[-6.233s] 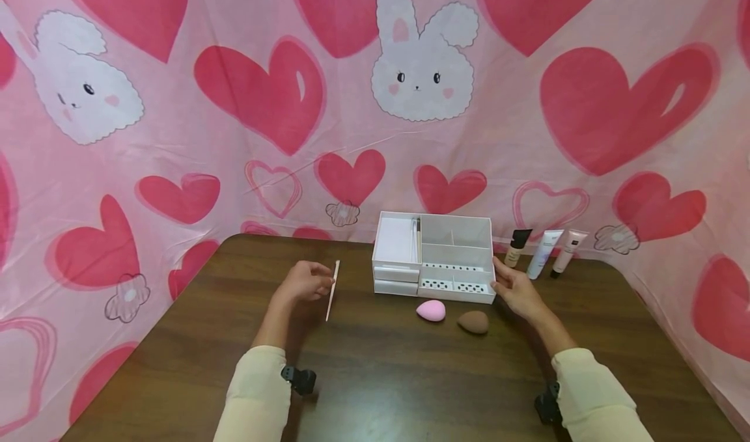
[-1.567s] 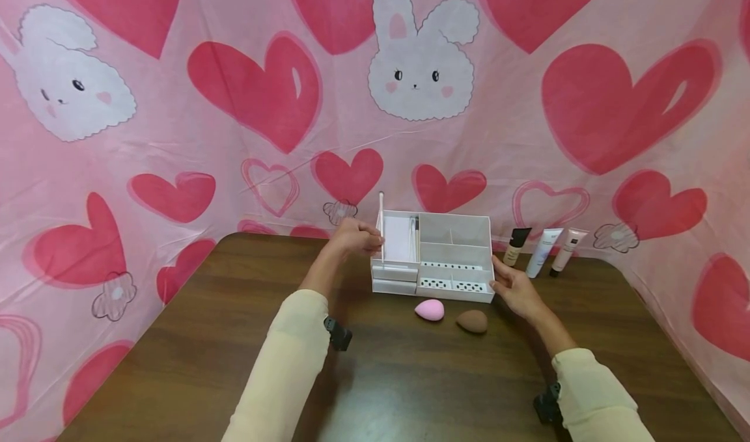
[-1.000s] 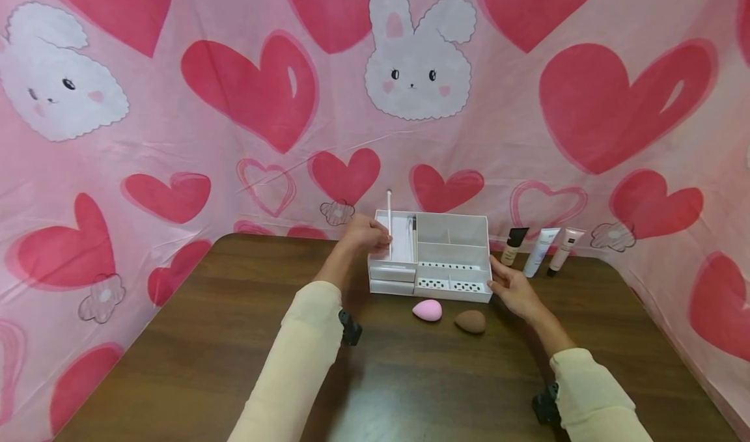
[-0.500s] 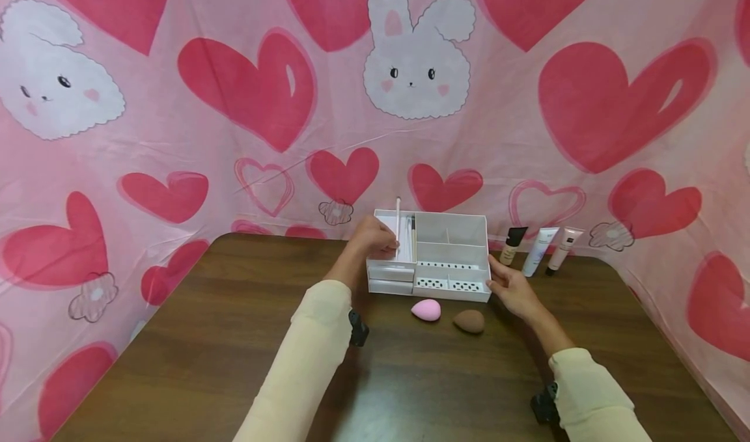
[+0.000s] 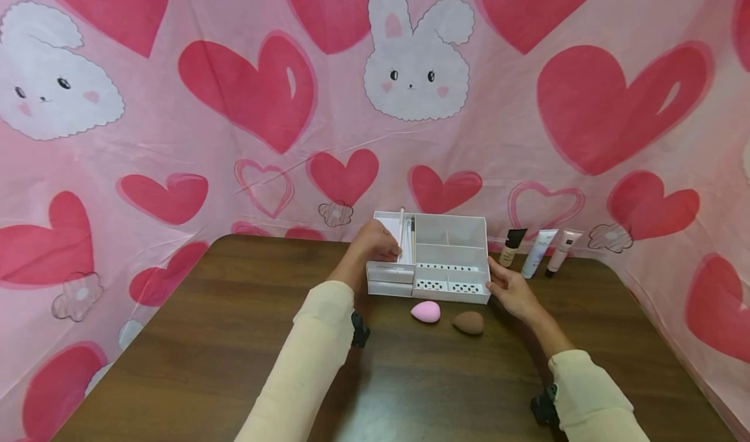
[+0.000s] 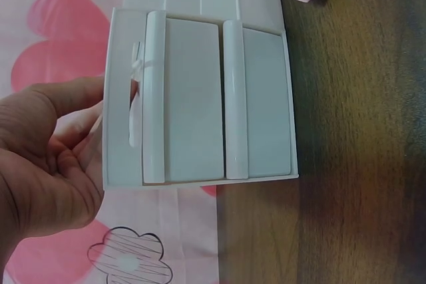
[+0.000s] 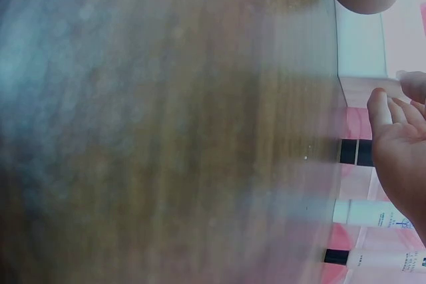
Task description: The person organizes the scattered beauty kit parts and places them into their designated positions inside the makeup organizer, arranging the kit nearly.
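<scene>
At the left end of a white makeup organizer [image 5: 450, 232], my left hand [image 5: 377, 241] pinches a slim white makeup brush [image 5: 402, 221]. The brush leans upright inside the left compartment, its top just above the back rim. More thin brushes [image 5: 412, 234] stand just right of it. In the left wrist view, the organizer's front drawers [image 6: 193, 98] hide the fingertips of my left hand [image 6: 60, 144]. My right hand [image 5: 515, 291] grips the organizer's right front corner, thumb toward the front and fingers along the side wall. The right wrist view shows that hand [image 7: 406, 144] against the side.
A pink makeup sponge [image 5: 426, 311] and a brown one [image 5: 469, 323] lie before the organizer. Three cosmetic tubes stand right of it: black-capped [image 5: 512, 247], white [image 5: 539, 253] and pink [image 5: 564, 253]. A heart-printed cloth [image 5: 252, 97] hangs behind the wooden table [image 5: 234, 338].
My left hand has carried the brush from the table's left over to the organizer. It has since moved slightly right and lowered the brush into the left compartment. My right hand stays put.
</scene>
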Tool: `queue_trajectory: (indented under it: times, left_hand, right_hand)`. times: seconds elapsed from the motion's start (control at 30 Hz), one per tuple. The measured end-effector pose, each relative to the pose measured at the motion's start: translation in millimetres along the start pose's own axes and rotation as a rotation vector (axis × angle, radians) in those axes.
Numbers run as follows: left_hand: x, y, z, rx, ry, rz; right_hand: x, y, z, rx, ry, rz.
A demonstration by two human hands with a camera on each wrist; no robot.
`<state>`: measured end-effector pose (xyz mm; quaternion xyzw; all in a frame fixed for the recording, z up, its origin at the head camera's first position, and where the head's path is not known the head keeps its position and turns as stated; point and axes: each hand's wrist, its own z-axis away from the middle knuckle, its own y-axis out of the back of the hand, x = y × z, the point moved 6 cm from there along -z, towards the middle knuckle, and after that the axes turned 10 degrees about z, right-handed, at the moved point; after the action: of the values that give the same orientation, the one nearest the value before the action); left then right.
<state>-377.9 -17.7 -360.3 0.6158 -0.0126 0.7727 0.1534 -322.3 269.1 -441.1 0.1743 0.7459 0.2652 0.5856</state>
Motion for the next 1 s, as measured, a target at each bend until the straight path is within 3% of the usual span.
queue_trajectory:
  times: [0.33, 0.63, 1.0]
  left_hand:
    - [0.3, 2.2, -1.0, 0.059, -0.029, -0.078]
    - [0.0, 3.4, -4.5, 0.045, -0.008, -0.124]
    - [3.0, 7.8, 1.2, 0.063, -0.047, -0.143]
  right_hand:
    - [0.2, -0.5, 0.8, 0.002, -0.014, 0.009]
    - [-0.5, -0.1, 0.3, 0.006, -0.009, 0.016]
    - [0.9, -0.4, -0.5, 0.025, 0.029, 0.001]
